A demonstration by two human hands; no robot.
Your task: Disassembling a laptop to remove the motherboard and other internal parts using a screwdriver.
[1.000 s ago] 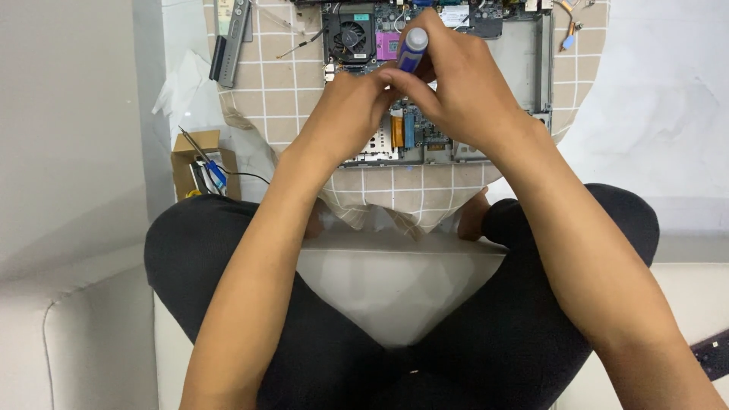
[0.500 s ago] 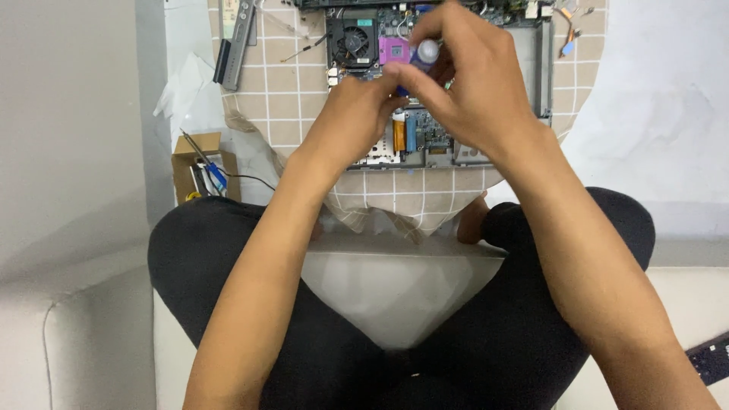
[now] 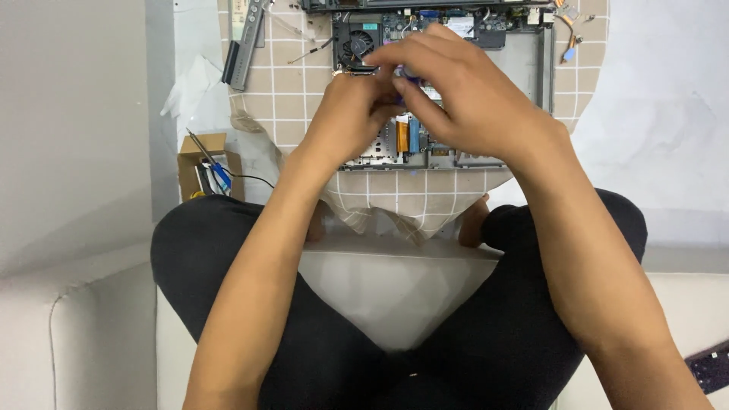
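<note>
- Two crossed legs (image 3: pixel 250 304) in black trousers fill the bottom of the view, on a pale cushion (image 3: pixel 83 334)
- Both forearms stretch forward from the knees and meet over an opened laptop (image 3: pixel 543 68), which lies on a round counter (image 3: pixel 304 99) covered in a beige checked cloth
- A loose fold of that cloth (image 3: pixel 410 212) hangs off the near edge of the counter, between the knees
- The left hand (image 3: pixel 345 121) rests on the laptop's inner boards with its fingers curled in toward the right hand; I cannot tell whether they pinch anything, since the right hand covers their tips
- The right hand (image 3: pixel 471 99) lies over and just beyond the left, fingers bent and closed around a small purple tool (image 3: pixel 404 74); only a sliver of it shows between thumb and forefinger
- The purple tool sits above the middle of the laptop, just right of the black fan (image 3: pixel 355 42)
- Orange and blue flat connectors (image 3: pixel 408 135) show just below the two hands
- To the left, beside the counter, a small cardboard box (image 3: pixel 205 171) holds screwdrivers and a blue-handled tool
- Farther left on the cloth a grey strip (image 3: pixel 244 42) of the casing lies slanted
- At the far right edge, small copper-coloured parts (image 3: pixel 571 26) rest on the cloth
</note>
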